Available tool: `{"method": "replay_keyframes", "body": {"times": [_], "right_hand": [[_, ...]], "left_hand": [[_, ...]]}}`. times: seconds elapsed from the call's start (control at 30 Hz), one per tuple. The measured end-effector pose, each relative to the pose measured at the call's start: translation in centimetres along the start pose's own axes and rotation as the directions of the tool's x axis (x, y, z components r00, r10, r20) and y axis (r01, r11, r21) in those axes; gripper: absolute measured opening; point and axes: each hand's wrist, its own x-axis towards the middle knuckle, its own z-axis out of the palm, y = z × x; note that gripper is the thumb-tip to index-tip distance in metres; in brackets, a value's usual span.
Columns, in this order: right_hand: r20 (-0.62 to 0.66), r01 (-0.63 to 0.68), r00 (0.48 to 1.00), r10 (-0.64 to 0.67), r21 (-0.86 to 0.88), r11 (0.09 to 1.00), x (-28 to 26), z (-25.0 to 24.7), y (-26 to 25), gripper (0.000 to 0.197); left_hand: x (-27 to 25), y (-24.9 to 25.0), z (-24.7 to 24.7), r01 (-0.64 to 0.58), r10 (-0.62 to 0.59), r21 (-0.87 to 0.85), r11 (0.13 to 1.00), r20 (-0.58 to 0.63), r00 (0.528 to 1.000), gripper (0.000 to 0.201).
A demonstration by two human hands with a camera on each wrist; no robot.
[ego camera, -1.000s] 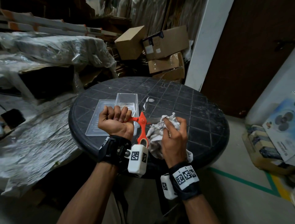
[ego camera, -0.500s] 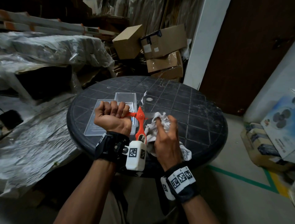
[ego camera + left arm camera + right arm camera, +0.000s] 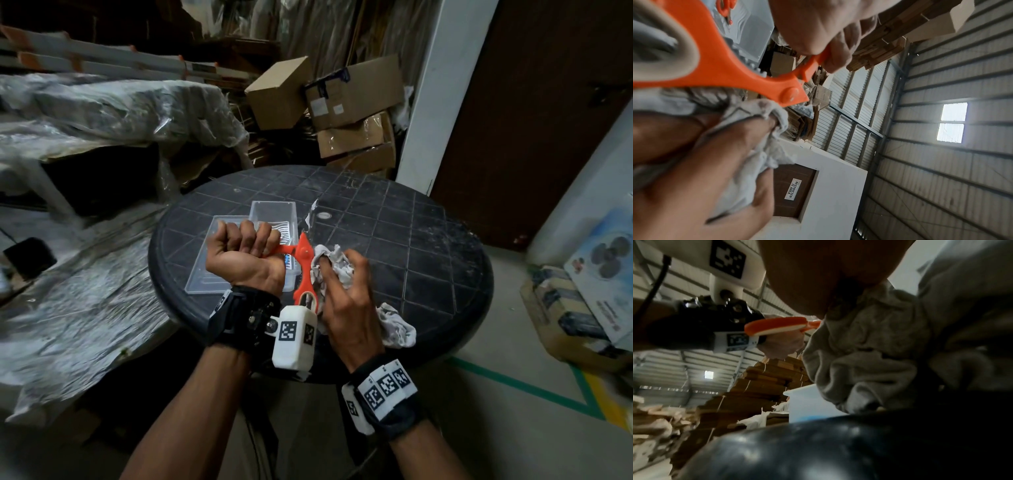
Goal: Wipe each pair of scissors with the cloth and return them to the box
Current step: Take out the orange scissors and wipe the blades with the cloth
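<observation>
A: Left hand [image 3: 245, 255] status?

B: Fisted, palm up, fingers curled tight round one orange handle of the scissors [image 3: 303, 265]. Scissors spread open; the other handle loop points back toward the wrist camera. Held above the near edge of the round black table [image 3: 428, 260].

A: Right hand [image 3: 346, 294]?

B: Fingers bent and bunched into the white cloth [image 3: 337, 263], clamping it just right of the scissors' pivot. The left wrist view shows the cloth pressed right against the orange pivot. Blade under the cloth is hidden; cannot tell how much is covered. A loose tail of cloth hangs past the wrist onto the table.

A: Box?

B: Clear plastic box [image 3: 274, 214] on the table, directly behind the left fist, its lid [image 3: 202, 279] lying flat beside it on the left. In the left wrist view, another orange-handled pair [image 3: 725, 7] lies inside the box.

A: Surroundings?

B: Stacked cardboard boxes [image 3: 352, 113] behind the table, plastic sheeting [image 3: 102, 113] to the left, brown door [image 3: 534, 113] at right.
</observation>
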Motion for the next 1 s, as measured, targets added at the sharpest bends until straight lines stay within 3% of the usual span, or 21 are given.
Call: {"method": "replay_keyframes", "body": {"times": [0.2, 0.37, 0.6, 0.73, 0.87, 1.0], "right_hand": [[-0.001, -0.105, 0.994, 0.105, -0.014, 0.994, 0.0, 0.6, 0.9, 0.052], [-0.036, -0.253, 0.967, 0.253, 0.006, 0.967, 0.8, -0.1, 2.2, 0.045], [-0.221, -0.236, 0.932, 0.288, 0.235, 0.943, 1.8, -1.2, 1.2, 0.027], [-0.176, -0.233, 0.938, 0.298, 0.319, 0.919, 2.2, -0.7, 0.3, 0.015], [-0.089, -0.236, 0.958, 0.272, 0.291, 0.927, 2.1, -0.1, 0.6, 0.012], [-0.036, -0.199, 0.975, 0.217, 0.283, 0.938, 1.8, 0.0, 0.9, 0.047]], "left_hand": [[-0.2, -0.1, -0.2, -0.006, 0.006, 0.004, 1.0, 0.013, 1.0, 0.044], [-0.2, 0.1, -0.7, -0.008, 0.008, 0.025, 1.0, 0.007, 1.0, 0.046], [0.1, -0.4, -1.1, -0.01, 0.013, 0.053, 0.999, -0.042, 0.999, 0.042], [0.0, -0.9, -1.2, -0.001, 0.004, 0.061, 0.998, -0.057, 0.998, 0.041], [0.0, -0.9, -1.1, 0.003, 0.001, 0.076, 0.997, -0.054, 0.999, 0.04], [0.0, -0.7, -1.2, 0.01, -0.006, 0.078, 0.997, -0.042, 0.999, 0.042]]}}
